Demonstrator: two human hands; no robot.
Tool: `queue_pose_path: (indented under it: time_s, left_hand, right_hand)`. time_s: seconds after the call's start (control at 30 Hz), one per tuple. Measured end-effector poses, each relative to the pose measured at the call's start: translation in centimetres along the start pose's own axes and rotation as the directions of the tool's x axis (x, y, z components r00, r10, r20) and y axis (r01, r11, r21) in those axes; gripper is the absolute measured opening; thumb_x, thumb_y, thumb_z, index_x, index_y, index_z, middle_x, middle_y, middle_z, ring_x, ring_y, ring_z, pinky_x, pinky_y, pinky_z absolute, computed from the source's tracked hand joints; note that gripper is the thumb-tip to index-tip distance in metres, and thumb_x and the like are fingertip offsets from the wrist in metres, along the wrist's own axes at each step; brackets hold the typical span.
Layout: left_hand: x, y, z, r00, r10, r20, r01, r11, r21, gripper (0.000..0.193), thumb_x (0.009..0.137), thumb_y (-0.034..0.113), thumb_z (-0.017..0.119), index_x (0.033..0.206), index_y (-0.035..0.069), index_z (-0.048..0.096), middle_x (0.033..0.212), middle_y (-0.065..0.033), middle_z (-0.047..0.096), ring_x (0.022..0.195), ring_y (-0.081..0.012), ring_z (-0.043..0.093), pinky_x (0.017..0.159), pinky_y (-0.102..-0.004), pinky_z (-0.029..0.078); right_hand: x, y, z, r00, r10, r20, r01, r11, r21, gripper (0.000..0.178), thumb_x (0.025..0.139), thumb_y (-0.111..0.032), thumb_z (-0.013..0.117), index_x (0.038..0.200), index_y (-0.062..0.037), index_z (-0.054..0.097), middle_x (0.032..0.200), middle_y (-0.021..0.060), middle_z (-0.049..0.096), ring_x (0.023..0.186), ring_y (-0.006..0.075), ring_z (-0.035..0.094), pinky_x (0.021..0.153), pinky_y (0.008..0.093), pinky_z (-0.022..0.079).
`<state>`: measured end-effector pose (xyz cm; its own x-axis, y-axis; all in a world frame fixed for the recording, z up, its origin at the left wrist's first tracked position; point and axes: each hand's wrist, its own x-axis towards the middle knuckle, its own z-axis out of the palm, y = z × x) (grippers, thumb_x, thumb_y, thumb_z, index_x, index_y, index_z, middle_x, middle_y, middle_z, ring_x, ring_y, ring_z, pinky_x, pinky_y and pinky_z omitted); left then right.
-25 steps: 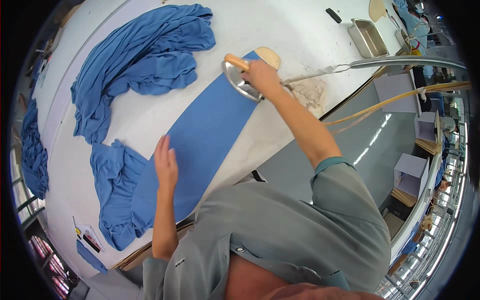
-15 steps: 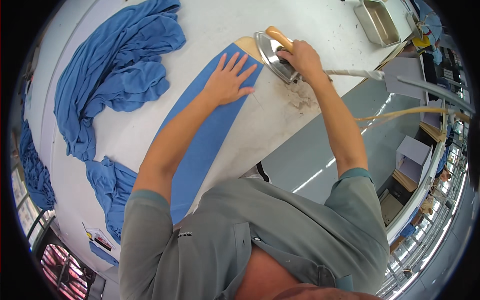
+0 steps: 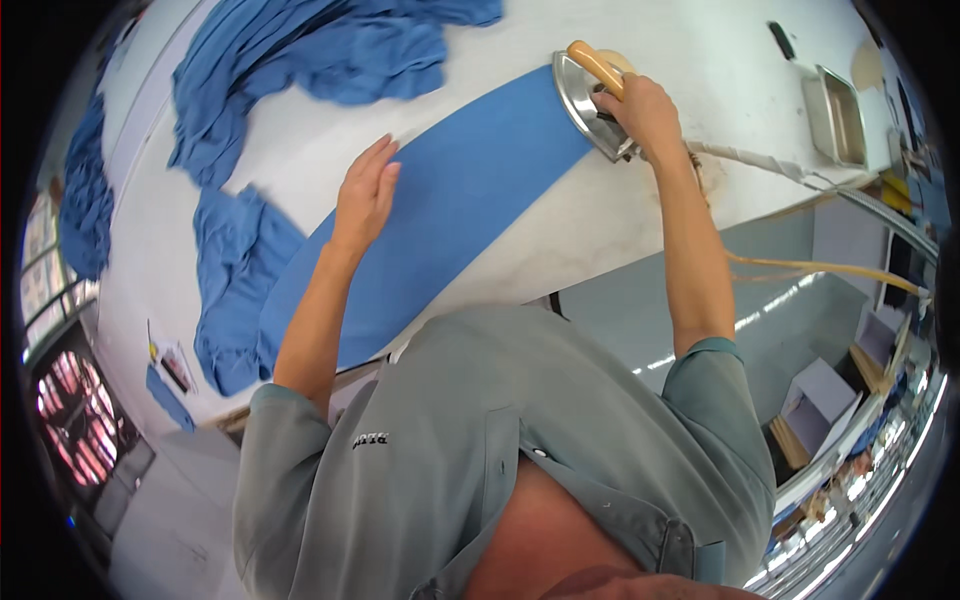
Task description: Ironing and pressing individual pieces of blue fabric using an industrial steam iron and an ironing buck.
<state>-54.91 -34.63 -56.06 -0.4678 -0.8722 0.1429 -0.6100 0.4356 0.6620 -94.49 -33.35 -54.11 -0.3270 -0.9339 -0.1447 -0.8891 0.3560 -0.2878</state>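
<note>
A steam iron [image 3: 580, 100] with a pale wooden handle lies at the far right end of a smooth blue fabric panel [image 3: 470, 170]. My right hand [image 3: 648, 112] is wrapped round the handle. Just past the iron shows the edge of a tan rounded piece [image 3: 617, 60], mostly hidden. Over the panel's left edge is my left hand [image 3: 366, 195], fingers stretched out and holding nothing; I cannot tell whether it touches the cloth. The panel stretches diagonally across the white table [image 3: 520, 250] toward my body, passing under my left forearm.
Crumpled blue cloth [image 3: 310, 60] lies at the far left, with another bunch [image 3: 235, 270] nearer. A wrapped hose [image 3: 750, 157] runs right from the iron. A metal tray [image 3: 838, 115] and a small black object [image 3: 781, 40] stand at the far right.
My left hand has lifted off the far part of the panel and moved nearer and left. The iron now covers the panel's far end and most of the tan piece. The view has shifted.
</note>
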Motion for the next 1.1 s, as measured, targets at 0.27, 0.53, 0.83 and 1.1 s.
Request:
queue_pose_path:
  time_s: [0.27,0.53,0.83,1.1]
  left_hand:
    - [-30.7,-5.3,-11.9,0.540,-0.667,-0.514,0.716,0.685,-0.136,0.034,0.104,0.021,0.044,0.112,-0.004,0.064,0.107,-0.0146,0.068,0.096,-0.0251,0.064,0.088,-0.0316,0.048]
    - [-42.2,-10.6,-13.1,0.351,-0.721,-0.597,0.623,0.656,-0.426,0.039,0.105,0.027,0.041,0.115,-0.004,0.063,0.109,-0.0141,0.067,0.095,-0.0238,0.065,0.089,-0.0312,0.048]
    - [-33.2,-16.1,-16.9,0.592,-0.578,-0.561,0.493,0.811,-0.316,0.036,0.104,0.025,0.046,0.120,-0.003,0.061,0.113,-0.0162,0.064,0.099,-0.0278,0.063,0.092,-0.0339,0.048]
    - [-29.8,-20.1,-14.6,0.849,-0.427,-0.313,0.498,0.843,0.203,0.033,0.095,0.025,0.061,0.114,-0.002,0.059,0.109,-0.0187,0.060,0.097,-0.0338,0.059,0.088,-0.0389,0.048]
  right_hand:
    - [-1.9,-18.1,6.2,0.926,-0.267,0.267,0.290,0.956,-0.050,0.033,0.087,-0.035,0.068,0.097,-0.0032,0.071,0.087,0.0119,0.071,0.072,0.0260,0.067,0.068,0.0378,0.053]
    - [-16.1,-37.8,13.1,0.733,-0.567,0.375,0.616,0.787,-0.013,0.025,0.088,-0.029,0.068,0.095,-0.0056,0.072,0.088,0.0102,0.070,0.072,0.0241,0.066,0.070,0.0376,0.054]
    - [-29.2,-36.8,16.5,0.518,-0.784,0.340,0.843,0.536,-0.049,0.028,0.083,-0.032,0.070,0.087,-0.0044,0.065,0.087,0.0130,0.065,0.065,0.0275,0.066,0.060,0.0404,0.055]
    - [-16.7,-21.6,10.6,0.876,-0.435,0.207,0.470,0.867,-0.166,0.039,0.086,-0.042,0.068,0.090,-0.0044,0.062,0.091,0.0138,0.063,0.075,0.0308,0.065,0.069,0.0396,0.054]
